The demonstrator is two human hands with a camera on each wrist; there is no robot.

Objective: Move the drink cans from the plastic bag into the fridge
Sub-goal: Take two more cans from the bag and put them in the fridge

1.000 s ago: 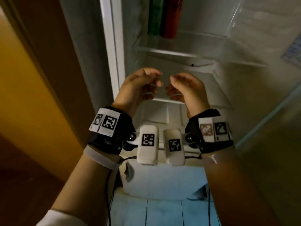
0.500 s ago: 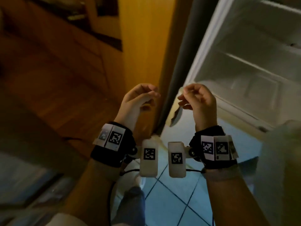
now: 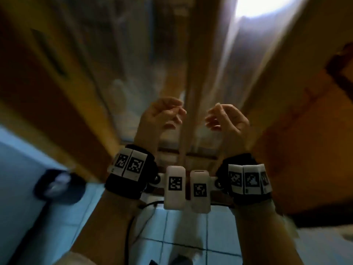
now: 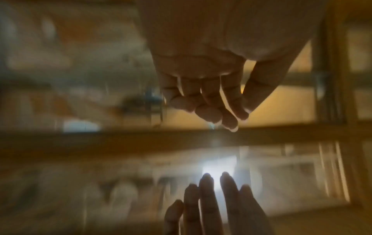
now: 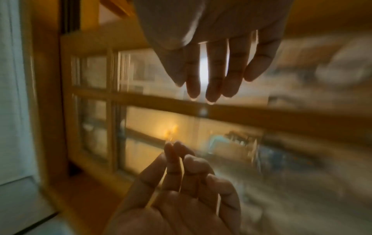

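No drink can, plastic bag or fridge shows in any view; the pictures are smeared by motion. My left hand (image 3: 176, 116) is raised at chest height, its fingers loosely curled and holding nothing. My right hand (image 3: 212, 118) hangs level with it, a hand's width to the right, also loosely curled and empty. The left wrist view shows my left hand (image 4: 211, 103) from the palm side with the right hand's fingers (image 4: 209, 198) below. In the right wrist view my right hand (image 5: 209, 74) has nearly straight fingers, and the left hand's fingers (image 5: 177, 159) are below.
A wooden frame with glass panes (image 3: 191, 77) stands straight ahead of the hands. Yellow-brown wooden surfaces (image 3: 305, 131) flank it. Blue tiled floor (image 3: 183, 226) lies below. A dark blurred object (image 3: 59, 186) sits low at the left. A bright light patch (image 3: 263, 4) glares at the top.
My view has swung left, away from the open fridge to a wooden glazed frame. Both hands stayed raised, side by side and empty.
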